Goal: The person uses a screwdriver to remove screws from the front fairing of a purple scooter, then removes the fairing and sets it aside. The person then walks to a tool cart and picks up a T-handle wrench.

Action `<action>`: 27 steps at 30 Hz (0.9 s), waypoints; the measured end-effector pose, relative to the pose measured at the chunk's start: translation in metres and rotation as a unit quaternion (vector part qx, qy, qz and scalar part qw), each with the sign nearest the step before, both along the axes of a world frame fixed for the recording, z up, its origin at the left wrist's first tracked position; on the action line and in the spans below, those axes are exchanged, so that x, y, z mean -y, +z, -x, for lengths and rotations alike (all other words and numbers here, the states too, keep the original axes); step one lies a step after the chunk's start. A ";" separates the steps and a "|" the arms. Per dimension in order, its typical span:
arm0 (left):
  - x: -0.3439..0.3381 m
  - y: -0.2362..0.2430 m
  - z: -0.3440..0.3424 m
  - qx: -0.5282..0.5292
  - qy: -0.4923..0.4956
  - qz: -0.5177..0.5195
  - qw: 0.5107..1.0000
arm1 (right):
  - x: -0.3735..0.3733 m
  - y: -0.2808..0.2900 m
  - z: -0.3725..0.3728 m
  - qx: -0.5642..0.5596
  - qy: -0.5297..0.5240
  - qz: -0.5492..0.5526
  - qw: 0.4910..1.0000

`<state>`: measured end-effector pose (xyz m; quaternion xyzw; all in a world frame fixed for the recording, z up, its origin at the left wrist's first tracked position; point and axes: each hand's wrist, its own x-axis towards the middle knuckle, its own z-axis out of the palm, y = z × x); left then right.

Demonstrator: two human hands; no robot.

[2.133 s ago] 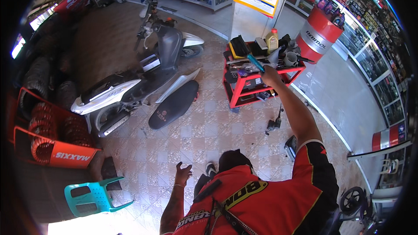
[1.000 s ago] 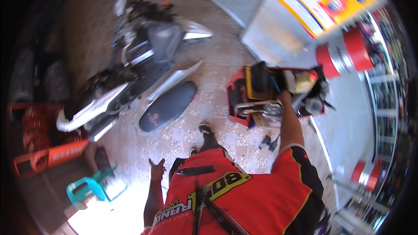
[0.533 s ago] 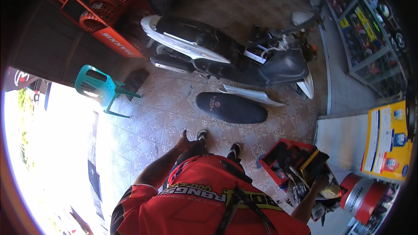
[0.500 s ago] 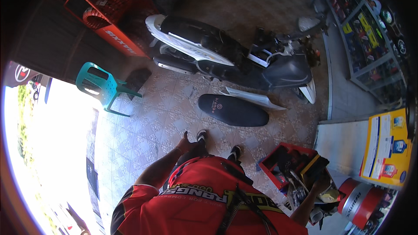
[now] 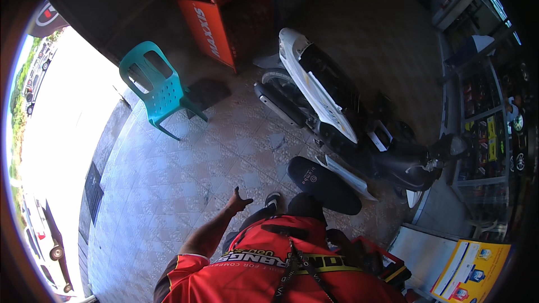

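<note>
My left hand [image 5: 240, 201] reaches out over the tiled floor with its thumb and fingers apart, holding nothing. It is nearest to my shoe [image 5: 273, 199] and touches no object. To its right a black motorcycle seat [image 5: 323, 182] lies on the floor, with a white body panel [image 5: 348, 177] along its far side. Beyond them stands a motorcycle [image 5: 331, 106] with a white side panel and dark body. At my right side a red tray [image 5: 387, 255] shows in part. My right hand is out of sight, hidden past my red shirt.
A turquoise plastic chair [image 5: 160, 87] stands at the left, near an orange tyre rack [image 5: 208, 33]. A glass display case [image 5: 483, 129] lines the right. A yellow poster [image 5: 471, 269] hangs at the lower right. The bright doorway opens outside at far left.
The view has swung toward the left, shifting the chair, rack and motorcycle rightward. My right hand and most of the red tray have left view. My left hand stays open.
</note>
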<state>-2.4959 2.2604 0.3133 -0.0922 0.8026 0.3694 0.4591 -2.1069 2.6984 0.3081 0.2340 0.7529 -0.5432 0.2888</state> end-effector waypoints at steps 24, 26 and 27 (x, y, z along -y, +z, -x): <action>0.103 0.007 0.486 0.045 0.357 -0.019 0.933 | 0.157 0.116 1.114 -0.274 0.244 -0.153 0.917; 0.105 -0.011 0.541 0.058 0.334 -0.085 0.937 | 0.148 0.146 1.167 -0.298 0.216 -0.141 0.919; 0.108 -0.025 0.570 0.059 0.309 -0.106 0.943 | 0.140 0.157 1.191 -0.322 0.197 -0.138 0.916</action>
